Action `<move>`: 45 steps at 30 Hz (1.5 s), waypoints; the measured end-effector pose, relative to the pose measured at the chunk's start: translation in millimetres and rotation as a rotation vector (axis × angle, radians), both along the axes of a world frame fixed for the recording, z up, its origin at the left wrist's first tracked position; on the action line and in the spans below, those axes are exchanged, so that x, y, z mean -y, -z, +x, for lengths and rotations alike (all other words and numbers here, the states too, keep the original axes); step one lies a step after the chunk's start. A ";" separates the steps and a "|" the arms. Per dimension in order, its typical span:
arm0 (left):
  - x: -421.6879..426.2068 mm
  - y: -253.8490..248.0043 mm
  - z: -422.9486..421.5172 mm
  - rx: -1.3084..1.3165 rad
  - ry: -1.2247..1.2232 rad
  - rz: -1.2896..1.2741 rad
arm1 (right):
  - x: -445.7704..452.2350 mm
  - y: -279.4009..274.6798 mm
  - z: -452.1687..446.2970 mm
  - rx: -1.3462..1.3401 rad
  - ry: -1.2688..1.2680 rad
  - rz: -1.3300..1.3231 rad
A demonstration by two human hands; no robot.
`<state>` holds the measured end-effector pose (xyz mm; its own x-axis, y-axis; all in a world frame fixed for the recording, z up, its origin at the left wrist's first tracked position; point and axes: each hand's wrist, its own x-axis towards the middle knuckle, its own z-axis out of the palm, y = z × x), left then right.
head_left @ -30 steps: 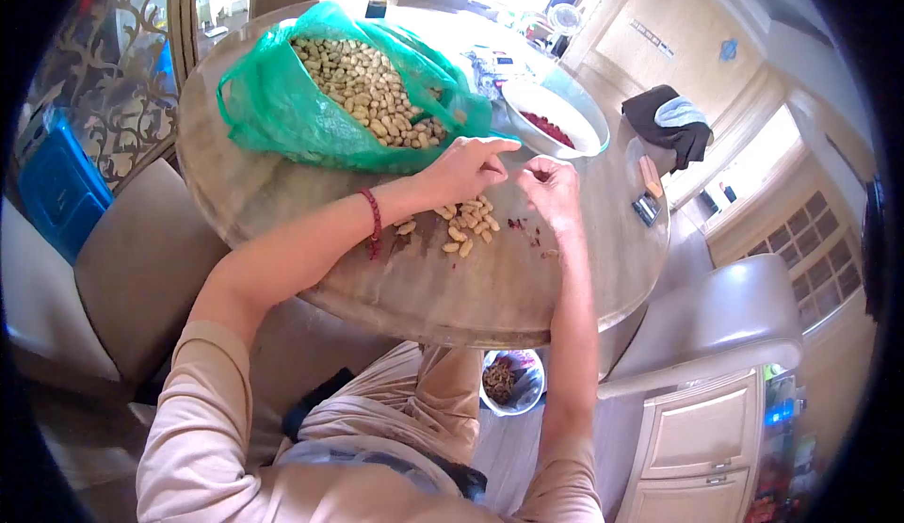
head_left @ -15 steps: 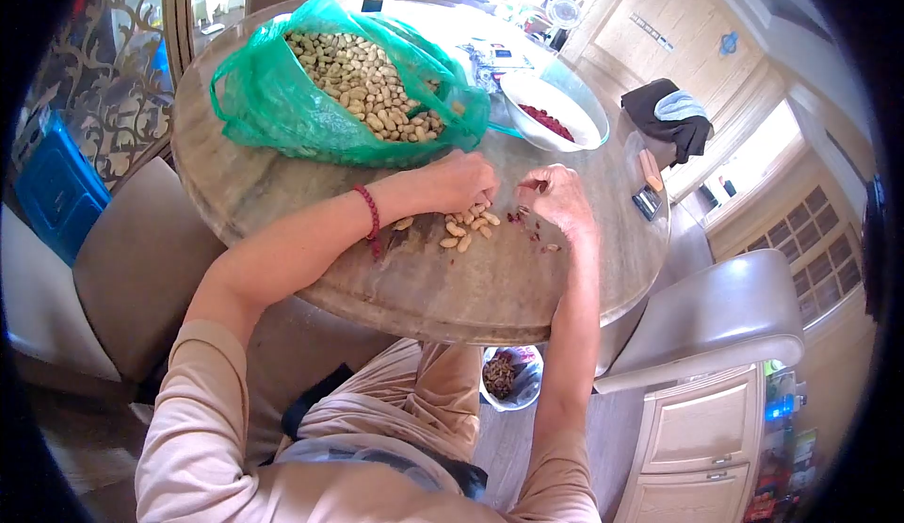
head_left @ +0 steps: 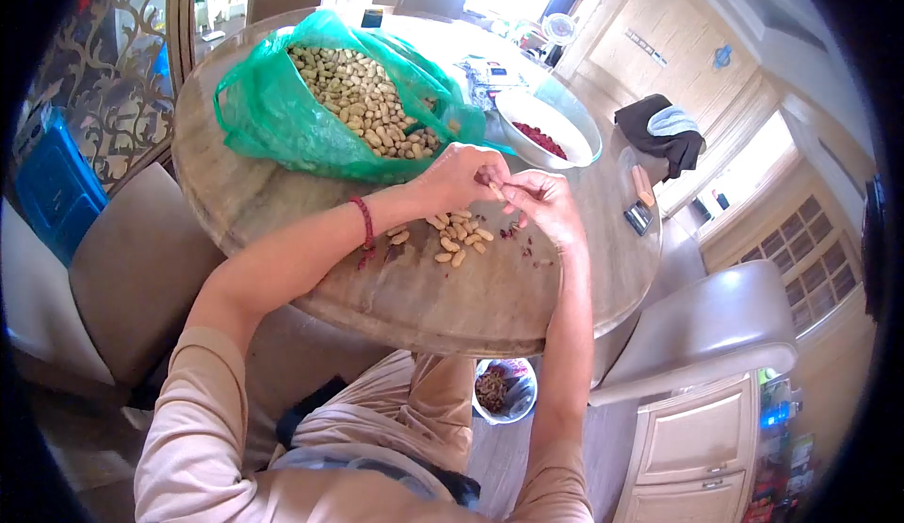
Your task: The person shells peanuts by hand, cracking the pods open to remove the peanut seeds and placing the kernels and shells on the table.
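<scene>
My left hand [head_left: 463, 177] and my right hand [head_left: 544, 201] meet above the table, fingers closed on one peanut [head_left: 495, 190] between them. Below my left hand lies a small pile of unshelled peanuts [head_left: 458, 233] on the marbled tabletop. Dark red skins and kernels [head_left: 509, 232] are scattered under my right hand. Beyond my hands a green plastic bag [head_left: 273, 113] gapes, showing many unshelled peanuts [head_left: 363, 99]. A white bowl [head_left: 574, 143] with red kernels [head_left: 540, 139] stands to the right of the bag.
The round table [head_left: 414, 311] has its near edge in front of my lap. A bin [head_left: 520, 399] with shells sits on the floor below it. Chairs [head_left: 716, 330] stand around. A phone-like dark object [head_left: 638, 218] lies near the right edge.
My right hand has moved left and my left hand slightly up, so they now meet. A peanut shows between their fingers. The view has shifted slightly.
</scene>
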<state>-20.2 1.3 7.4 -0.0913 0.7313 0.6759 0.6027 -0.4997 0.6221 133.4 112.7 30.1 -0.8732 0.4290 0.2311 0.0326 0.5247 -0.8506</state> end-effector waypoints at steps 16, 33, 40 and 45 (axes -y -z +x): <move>-6.1 3.4 -3.8 0.724 0.367 -0.257 | -2.4 4.8 -5.2 -0.438 0.049 0.007; -5.1 1.6 -2.1 0.549 0.234 -0.033 | 6.2 2.3 -9.1 -0.376 -0.026 -0.056; -6.4 3.1 -3.9 0.391 0.097 0.011 | 10.2 2.4 -9.7 -0.366 0.017 -0.008; -8.8 5.6 -2.5 0.369 0.085 0.035 | 14.4 3.8 -12.5 -0.361 -0.027 0.010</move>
<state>-22.8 10.1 1.8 -0.2735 0.7236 0.6337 0.2971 -0.5631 0.7712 120.9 98.3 26.4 -0.7457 0.4031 0.5306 -0.2828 0.5295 -0.7998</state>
